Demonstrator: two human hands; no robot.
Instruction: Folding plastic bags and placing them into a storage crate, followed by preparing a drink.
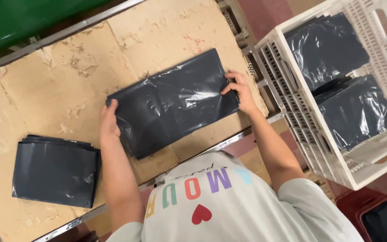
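Two hands point(109, 121), one white crate point(292, 116)

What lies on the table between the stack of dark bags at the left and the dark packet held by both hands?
In the head view, only bare cardboard lies between the stack and the packet, crossed by the left forearm.

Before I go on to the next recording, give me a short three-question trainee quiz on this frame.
1. True or false: both hands rest on the dark plastic-wrapped packet in the middle of the cardboard-covered table.
2. Where do the other finished packets lie? A) in the white crate B) on the floor C) on the person's lap
3. Fill in: the stack of dark bags lies on the person's ____ side.

Key:
1. True: the left hand is at one short edge, the right hand at the other.
2. A
3. left
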